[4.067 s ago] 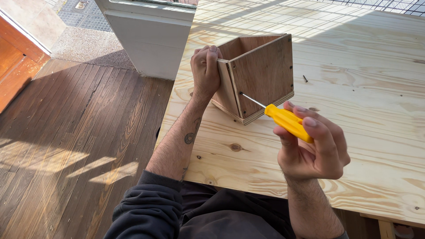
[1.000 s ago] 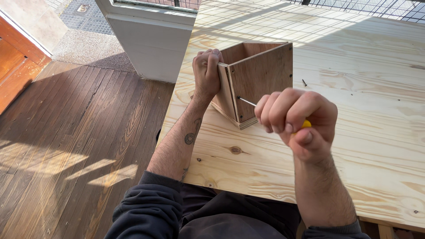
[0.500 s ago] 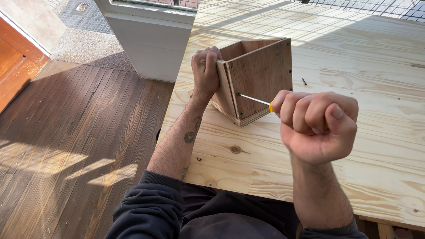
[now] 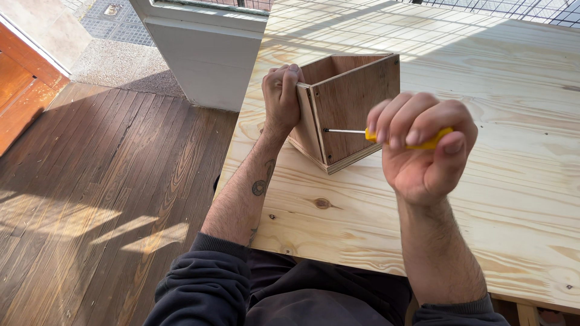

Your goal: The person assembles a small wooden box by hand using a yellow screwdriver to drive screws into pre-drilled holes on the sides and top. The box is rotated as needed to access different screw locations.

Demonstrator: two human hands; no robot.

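Room: sunlit place with a dark plank floor (image 4: 109, 181) on the left and a white post (image 4: 208, 54) just beyond the far left corner of the table.
Surface: pale pine table (image 4: 501, 199) with knots and a shadow of a grid over its far part.
Box: open plywood box (image 4: 353, 102) lies tipped on its side near the left edge of the table, the opening toward the far side.
Left hand (image 4: 281, 99): closed over the upper left edge of the box and pressing it steady.
Right hand (image 4: 423, 145): closed in a fist around the yellow handle of a screwdriver (image 4: 347, 131).
Tool: the thin metal shaft is level and its tip touches the near panel of the box, close to the left seam.
Handling: the box looks stiff and rather light, so it may slide on the smooth table; a hold on the rim or a corner seems best. The handle looks smooth plastic and wants a full grip.
Small things: one dark screw (image 4: 272, 216) lies near the left edge.
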